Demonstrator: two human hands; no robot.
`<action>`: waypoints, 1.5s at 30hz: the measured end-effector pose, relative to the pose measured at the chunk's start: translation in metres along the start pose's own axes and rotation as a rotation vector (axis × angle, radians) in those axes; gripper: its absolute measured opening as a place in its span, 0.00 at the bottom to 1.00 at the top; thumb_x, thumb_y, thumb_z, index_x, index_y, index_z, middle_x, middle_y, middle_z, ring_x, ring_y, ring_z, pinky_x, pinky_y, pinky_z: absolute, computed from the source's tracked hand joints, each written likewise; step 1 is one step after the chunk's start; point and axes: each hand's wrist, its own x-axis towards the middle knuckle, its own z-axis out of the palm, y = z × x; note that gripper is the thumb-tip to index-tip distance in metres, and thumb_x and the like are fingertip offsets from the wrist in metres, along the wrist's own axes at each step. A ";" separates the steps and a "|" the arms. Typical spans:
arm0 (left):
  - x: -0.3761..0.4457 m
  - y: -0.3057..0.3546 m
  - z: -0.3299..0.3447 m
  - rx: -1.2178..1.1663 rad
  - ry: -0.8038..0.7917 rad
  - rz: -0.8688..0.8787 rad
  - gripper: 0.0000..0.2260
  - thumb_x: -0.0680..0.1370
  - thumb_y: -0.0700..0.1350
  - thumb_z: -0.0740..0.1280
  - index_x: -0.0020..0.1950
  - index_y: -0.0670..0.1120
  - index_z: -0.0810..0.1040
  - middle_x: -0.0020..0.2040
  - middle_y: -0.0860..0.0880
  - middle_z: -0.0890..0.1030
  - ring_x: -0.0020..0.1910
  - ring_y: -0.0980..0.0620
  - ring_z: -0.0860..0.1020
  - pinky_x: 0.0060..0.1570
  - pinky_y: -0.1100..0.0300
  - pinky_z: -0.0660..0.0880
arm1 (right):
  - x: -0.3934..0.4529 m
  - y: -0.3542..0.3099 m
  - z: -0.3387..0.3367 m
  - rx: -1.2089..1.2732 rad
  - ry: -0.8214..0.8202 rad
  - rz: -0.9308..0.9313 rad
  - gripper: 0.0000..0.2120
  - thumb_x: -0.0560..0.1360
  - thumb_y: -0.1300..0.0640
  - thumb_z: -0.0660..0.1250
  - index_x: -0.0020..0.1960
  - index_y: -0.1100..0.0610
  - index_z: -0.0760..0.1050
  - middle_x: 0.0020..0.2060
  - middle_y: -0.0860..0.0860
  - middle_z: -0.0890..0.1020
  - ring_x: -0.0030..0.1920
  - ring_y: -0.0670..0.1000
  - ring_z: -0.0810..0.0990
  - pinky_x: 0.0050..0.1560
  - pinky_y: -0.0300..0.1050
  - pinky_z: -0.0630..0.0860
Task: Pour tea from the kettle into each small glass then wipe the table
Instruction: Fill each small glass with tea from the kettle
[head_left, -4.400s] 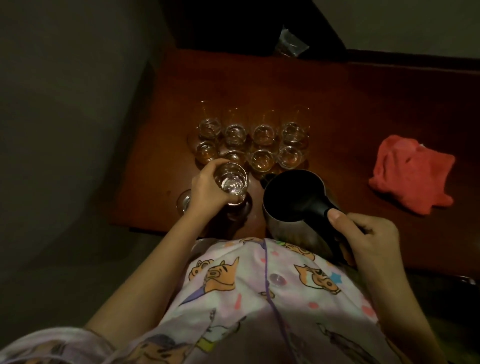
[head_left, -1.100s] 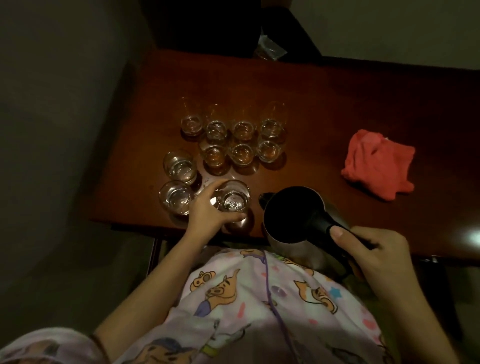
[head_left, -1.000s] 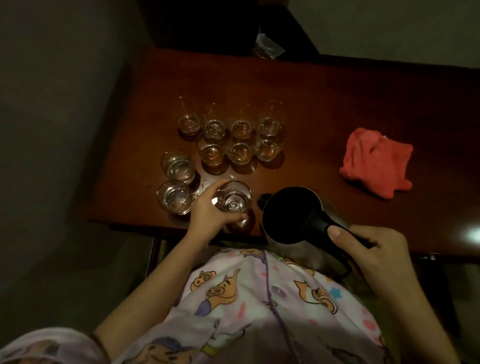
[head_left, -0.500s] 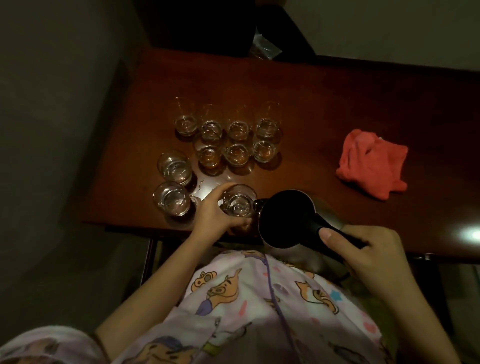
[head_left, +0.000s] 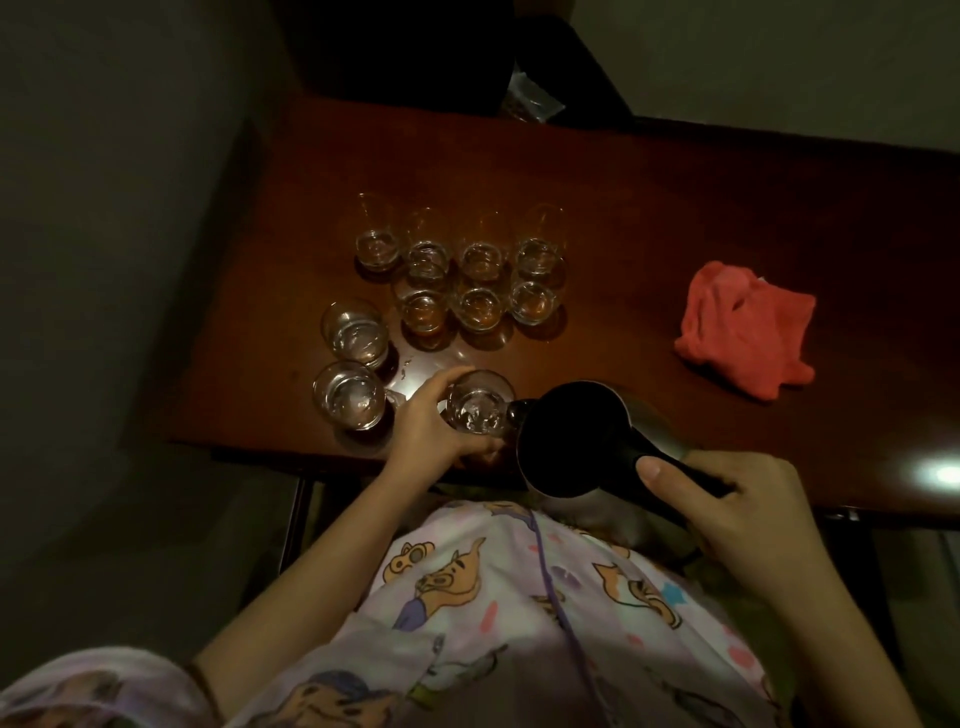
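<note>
Pale printed cloth with cartoon animals (head_left: 519, 597) fills the nearest part of the view, on the person's lap and sleeves. Just beyond it, the right hand (head_left: 737, 504) has its fingers (head_left: 655, 470) clamped round the black handle of the steel kettle (head_left: 571, 436), which is tipped to the left with its spout touching the rim of a small glass (head_left: 480, 400). The left hand (head_left: 426, 426) curls round that glass from the left, holding it at the near edge of the dark red-brown bench (head_left: 649, 218). Just left of it stand two wider glasses (head_left: 353, 358) of clear liquid, one behind the other. Farther back, a close cluster of seven small glasses (head_left: 472, 280) sits in two rows; the near three hold amber tea. Well to the right lies a crumpled red cloth (head_left: 748, 332). At the far edge, a clear plastic wrapper (head_left: 530, 101) lies against the dark.
</note>
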 end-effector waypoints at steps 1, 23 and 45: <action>0.000 0.000 0.000 -0.002 0.000 -0.008 0.38 0.55 0.44 0.82 0.63 0.51 0.74 0.57 0.53 0.78 0.58 0.55 0.75 0.57 0.61 0.72 | 0.000 0.000 0.000 -0.004 0.000 -0.002 0.30 0.63 0.32 0.62 0.27 0.61 0.67 0.19 0.57 0.65 0.20 0.47 0.61 0.27 0.45 0.58; -0.003 0.003 0.002 -0.025 -0.008 -0.054 0.37 0.54 0.44 0.82 0.61 0.51 0.74 0.56 0.53 0.78 0.58 0.54 0.75 0.57 0.58 0.74 | -0.002 0.007 0.000 -0.028 -0.033 0.029 0.32 0.63 0.32 0.61 0.24 0.62 0.68 0.18 0.57 0.66 0.19 0.47 0.63 0.25 0.43 0.57; -0.010 0.012 0.007 -0.039 -0.017 -0.089 0.37 0.55 0.41 0.82 0.62 0.51 0.75 0.56 0.52 0.79 0.57 0.55 0.76 0.52 0.65 0.72 | -0.010 0.005 -0.004 -0.057 -0.021 0.030 0.30 0.63 0.31 0.60 0.21 0.58 0.66 0.17 0.50 0.64 0.19 0.47 0.62 0.25 0.43 0.57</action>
